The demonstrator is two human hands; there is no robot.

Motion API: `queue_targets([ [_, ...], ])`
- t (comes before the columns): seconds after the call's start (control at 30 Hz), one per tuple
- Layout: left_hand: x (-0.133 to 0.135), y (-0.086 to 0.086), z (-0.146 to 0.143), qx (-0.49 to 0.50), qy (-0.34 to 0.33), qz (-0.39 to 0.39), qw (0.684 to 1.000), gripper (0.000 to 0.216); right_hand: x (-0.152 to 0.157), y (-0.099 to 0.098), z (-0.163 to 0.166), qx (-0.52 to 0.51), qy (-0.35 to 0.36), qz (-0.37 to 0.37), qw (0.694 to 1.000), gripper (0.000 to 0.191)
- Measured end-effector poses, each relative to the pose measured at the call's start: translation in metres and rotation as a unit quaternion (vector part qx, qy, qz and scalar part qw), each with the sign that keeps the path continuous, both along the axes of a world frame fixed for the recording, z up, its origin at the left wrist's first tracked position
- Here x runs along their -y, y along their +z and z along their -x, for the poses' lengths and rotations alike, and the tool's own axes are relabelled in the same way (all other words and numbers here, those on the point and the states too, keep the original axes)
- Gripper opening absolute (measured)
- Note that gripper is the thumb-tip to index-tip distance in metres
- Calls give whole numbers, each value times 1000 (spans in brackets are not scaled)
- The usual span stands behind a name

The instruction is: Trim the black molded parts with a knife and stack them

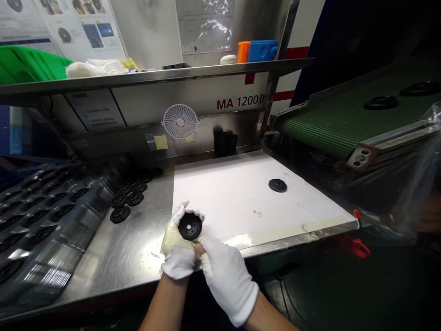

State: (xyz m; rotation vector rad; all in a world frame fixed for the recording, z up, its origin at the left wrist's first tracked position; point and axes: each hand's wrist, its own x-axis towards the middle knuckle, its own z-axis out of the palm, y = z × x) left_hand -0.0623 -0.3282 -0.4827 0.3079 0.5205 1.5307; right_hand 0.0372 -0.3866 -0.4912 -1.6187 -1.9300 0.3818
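Green crate [29, 64] contents hidden; left hand [177, 250] holds disc [190, 226], right hand [227, 280] beside.

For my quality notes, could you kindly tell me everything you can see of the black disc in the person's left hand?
The black disc looks like moulded rubber, with a central hole inside a raised ring. Its face tilts up toward the camera, and the gloved left hand grips its rim beside a white board. The right hand sits just below it; contact cannot be told.
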Motion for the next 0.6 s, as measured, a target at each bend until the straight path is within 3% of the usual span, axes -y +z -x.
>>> queue_targets([
  [0.27,3,6,-4,-11,-11,-19,1000,14,-9,2,-4,44,-59,-6,997,24],
  [0.5,-1,3,-5,-11,44,-5,999,21,0,2,8,2,-22,-1,1000,21],
  [0.6,2,9,0,-24,-35,6,999,33,-3,3,2,0,-22,-14,1000,21],
])
